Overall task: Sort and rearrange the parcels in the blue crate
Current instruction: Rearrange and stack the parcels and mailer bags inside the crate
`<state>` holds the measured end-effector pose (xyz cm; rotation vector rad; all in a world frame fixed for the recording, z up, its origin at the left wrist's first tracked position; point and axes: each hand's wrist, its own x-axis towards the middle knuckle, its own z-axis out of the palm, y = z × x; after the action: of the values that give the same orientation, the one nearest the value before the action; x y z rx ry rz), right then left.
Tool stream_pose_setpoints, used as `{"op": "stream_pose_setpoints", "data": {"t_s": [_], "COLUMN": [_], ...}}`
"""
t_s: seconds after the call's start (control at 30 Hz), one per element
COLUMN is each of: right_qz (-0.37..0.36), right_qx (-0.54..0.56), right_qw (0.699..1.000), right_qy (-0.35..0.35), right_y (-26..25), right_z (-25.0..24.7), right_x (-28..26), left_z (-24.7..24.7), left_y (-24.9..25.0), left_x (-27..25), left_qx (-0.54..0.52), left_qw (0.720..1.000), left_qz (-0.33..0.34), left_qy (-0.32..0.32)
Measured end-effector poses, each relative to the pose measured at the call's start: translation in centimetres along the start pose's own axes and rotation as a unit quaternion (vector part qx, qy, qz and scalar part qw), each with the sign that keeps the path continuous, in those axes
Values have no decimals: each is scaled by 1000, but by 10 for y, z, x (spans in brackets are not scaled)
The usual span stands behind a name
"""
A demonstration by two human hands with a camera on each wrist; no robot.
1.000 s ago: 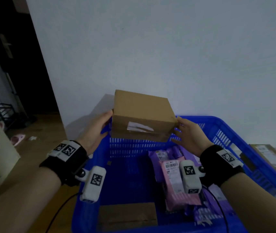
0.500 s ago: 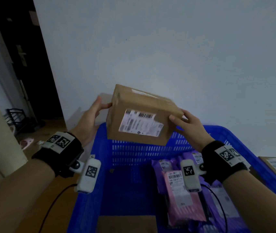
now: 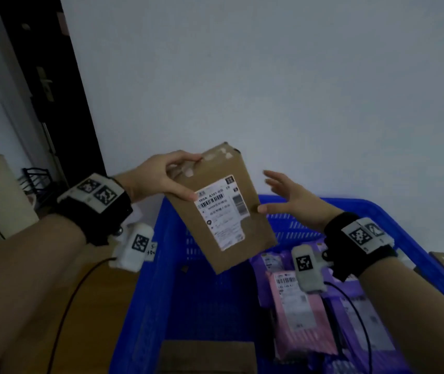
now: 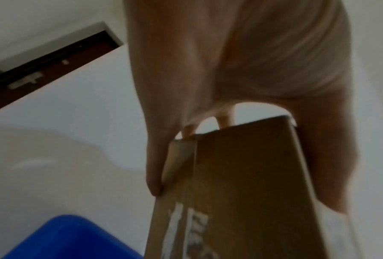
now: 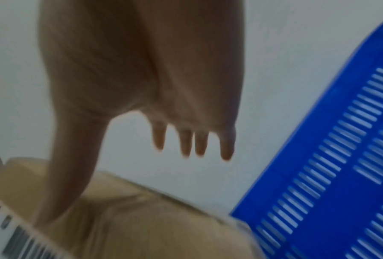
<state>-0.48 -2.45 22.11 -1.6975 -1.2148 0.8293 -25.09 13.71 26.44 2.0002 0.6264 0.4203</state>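
My left hand grips the upper end of the cardboard box, thumb on the labelled face and fingers curled over the top edge; the left wrist view shows the thumb and fingers pinching it from both sides. My right hand is spread, fingers straight and apart, holding nothing. Only its thumb touches the box's right edge, and in the right wrist view the four fingers hang free in the air.

The box hangs tilted above the far left part of the blue crate, its shipping label turned toward me, lower corner pointing down into the crate. Below, on the right side of the crate floor, lie a pink mailer and purple mailers beside it. A flat cardboard piece sits at the near end. The crate's left half looks bare of parcels.

I judge I am mid-sort: the box is up for a label check or a turn, carried by one hand. Next, I think, it wants setting down in that left half, flat and squared to the wall, and the right hand should take a proper hold first, as a one-ended grip on a tilted box could slip.
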Motion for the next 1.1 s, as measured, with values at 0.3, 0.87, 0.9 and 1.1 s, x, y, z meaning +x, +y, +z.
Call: {"op": "stream_pose_setpoints", "data": {"t_s": [0.3,0.87,0.9,1.1], "right_qz": [102,334,344,383], "right_qx": [148,219,226,249], "right_qw": [979,909,905,888], "right_qy": [-95,-116,-110,-60], "right_y": [44,168,176,217], "right_z": [21,104,110,143], "right_x": [2,35,39,49], "left_z": [32,143,148,169], "left_y": [-8,-154,-157,-180], "left_x": [15,26,28,31], "left_qx": [-104,-52,-32,-26], "left_qw": [987,879,879,871], "left_qz": [-111,-465,-466,-487], "left_qy": [59,89,94,66]}}
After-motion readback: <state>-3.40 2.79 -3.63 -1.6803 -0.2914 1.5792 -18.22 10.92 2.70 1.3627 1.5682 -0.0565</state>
